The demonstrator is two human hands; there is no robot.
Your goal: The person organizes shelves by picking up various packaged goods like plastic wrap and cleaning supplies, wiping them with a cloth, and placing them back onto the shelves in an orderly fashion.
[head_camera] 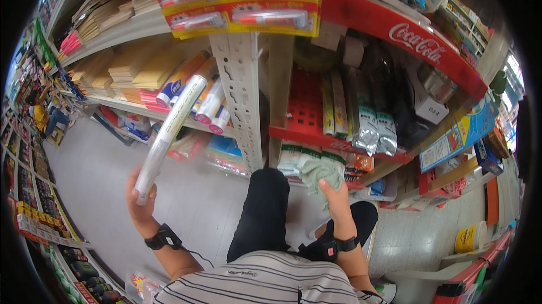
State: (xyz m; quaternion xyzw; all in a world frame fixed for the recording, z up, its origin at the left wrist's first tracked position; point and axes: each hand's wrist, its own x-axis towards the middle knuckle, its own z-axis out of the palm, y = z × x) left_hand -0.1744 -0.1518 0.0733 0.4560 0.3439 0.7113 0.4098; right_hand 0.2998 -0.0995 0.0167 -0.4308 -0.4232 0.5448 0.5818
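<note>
My left hand [142,196] grips the lower end of a long white tube-shaped roll [169,138] with printing on it. The roll tilts up and to the right, its far end in front of several similar rolls [210,102] lying on the shelf. A crumpled pale green cloth [321,177] is bunched in my right hand [336,196], just in front of the low shelf. Behind the cloth stand white and green packets [292,158]. Between the two shelf units rises a white slotted metal upright [237,96].
Cards of super glue tubes [241,3] hang overhead. Stacked envelopes [144,71] fill the left shelf. A red shelf [305,105] at right holds silver packets [368,121]. A person in yellow [39,113] sits far down the aisle. A yellow-labelled bucket [470,238] stands at right.
</note>
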